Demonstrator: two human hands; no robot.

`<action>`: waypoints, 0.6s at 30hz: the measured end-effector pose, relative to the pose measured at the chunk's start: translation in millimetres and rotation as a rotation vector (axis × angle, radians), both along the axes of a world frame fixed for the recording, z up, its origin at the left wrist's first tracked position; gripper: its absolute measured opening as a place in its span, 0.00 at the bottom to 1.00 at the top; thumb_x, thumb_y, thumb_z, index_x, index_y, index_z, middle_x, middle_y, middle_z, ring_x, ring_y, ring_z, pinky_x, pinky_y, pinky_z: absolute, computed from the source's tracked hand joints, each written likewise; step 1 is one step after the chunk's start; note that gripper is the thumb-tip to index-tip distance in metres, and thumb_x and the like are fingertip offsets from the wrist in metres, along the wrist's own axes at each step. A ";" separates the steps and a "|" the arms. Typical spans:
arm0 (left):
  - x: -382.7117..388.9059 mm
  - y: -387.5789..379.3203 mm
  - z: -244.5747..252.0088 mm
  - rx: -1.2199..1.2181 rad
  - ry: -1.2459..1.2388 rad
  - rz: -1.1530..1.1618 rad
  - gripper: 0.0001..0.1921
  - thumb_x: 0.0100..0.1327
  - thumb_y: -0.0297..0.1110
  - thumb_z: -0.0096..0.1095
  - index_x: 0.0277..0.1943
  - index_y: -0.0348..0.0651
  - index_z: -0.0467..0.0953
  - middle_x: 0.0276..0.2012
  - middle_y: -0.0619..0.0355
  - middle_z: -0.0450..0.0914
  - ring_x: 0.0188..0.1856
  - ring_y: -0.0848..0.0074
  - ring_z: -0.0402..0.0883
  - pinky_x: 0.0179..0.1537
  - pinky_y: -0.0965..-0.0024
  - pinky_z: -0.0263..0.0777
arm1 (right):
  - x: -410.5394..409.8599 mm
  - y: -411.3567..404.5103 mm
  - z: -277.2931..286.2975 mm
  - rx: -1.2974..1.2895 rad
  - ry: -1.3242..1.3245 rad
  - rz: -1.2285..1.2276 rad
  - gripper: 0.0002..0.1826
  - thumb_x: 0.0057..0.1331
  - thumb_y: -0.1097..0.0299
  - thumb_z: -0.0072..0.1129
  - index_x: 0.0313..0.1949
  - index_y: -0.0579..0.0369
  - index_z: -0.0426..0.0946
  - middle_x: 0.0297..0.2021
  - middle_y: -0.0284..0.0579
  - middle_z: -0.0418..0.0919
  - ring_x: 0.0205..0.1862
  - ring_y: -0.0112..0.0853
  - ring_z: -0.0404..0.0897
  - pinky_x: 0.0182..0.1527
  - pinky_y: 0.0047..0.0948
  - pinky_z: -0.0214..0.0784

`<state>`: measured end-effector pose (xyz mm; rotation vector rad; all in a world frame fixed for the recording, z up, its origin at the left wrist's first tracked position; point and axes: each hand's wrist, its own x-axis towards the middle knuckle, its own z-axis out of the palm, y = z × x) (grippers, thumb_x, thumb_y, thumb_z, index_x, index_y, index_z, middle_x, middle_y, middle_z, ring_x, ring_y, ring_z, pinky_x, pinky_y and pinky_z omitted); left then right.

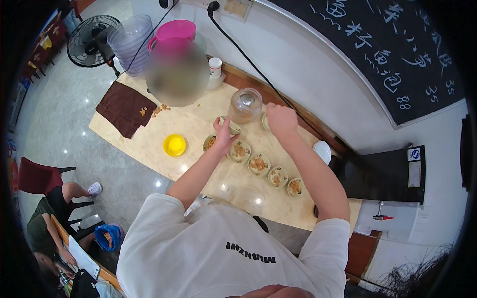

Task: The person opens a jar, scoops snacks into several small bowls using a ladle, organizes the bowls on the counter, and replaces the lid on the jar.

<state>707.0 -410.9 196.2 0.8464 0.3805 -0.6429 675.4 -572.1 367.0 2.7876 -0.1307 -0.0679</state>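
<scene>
My left hand (222, 138) grips a small patterned bowl (234, 127), tilted and raised over the table. My right hand (282, 118) has its fingers curled beside another small bowl (265, 121), which it partly covers; whether it grips that bowl or something else is hidden. Between and beyond my hands stands a clear jar (245, 113) with a shiny round metal piece inside. Closer to me, a slanting row of several small bowls (259, 164) holds light-brown pieces of food. The leftmost bowl (209, 143) is partly behind my left hand.
A yellow dish (174, 145) and a folded brown cloth (121, 108) lie left, with loose brown pieces (162, 110) by the cloth. A black power cord (253, 61) hangs across the far edge. A black appliance (380, 175) stands right. A seated person (46, 223) is lower left.
</scene>
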 end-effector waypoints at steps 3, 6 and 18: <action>6.9 -6.8 -1.2 0.025 -0.008 0.006 0.37 0.75 0.52 0.53 0.76 0.63 0.38 0.70 0.58 0.57 0.65 0.64 0.67 0.60 0.48 0.70 | 11.8 23.8 -12.9 0.011 0.109 0.079 0.07 0.63 0.70 0.56 0.36 0.53 0.83 0.29 0.47 0.86 0.32 0.39 0.88 0.33 0.40 0.80; 13.1 -8.5 0.2 -0.056 -0.090 -0.021 0.35 0.76 0.50 0.50 0.76 0.64 0.38 0.71 0.57 0.55 0.66 0.63 0.65 0.60 0.48 0.70 | 18.0 32.0 -8.2 0.051 0.151 0.180 0.08 0.63 0.69 0.56 0.34 0.54 0.85 0.30 0.50 0.86 0.33 0.40 0.88 0.33 0.40 0.80; 7.2 12.3 -2.9 -0.155 -0.064 -0.080 0.30 0.79 0.51 0.42 0.76 0.65 0.41 0.72 0.56 0.56 0.70 0.62 0.63 0.67 0.47 0.64 | -2.5 -66.2 67.0 1.093 0.233 -0.661 0.12 0.64 0.64 0.59 0.36 0.61 0.82 0.21 0.35 0.71 0.21 0.25 0.67 0.22 0.30 0.65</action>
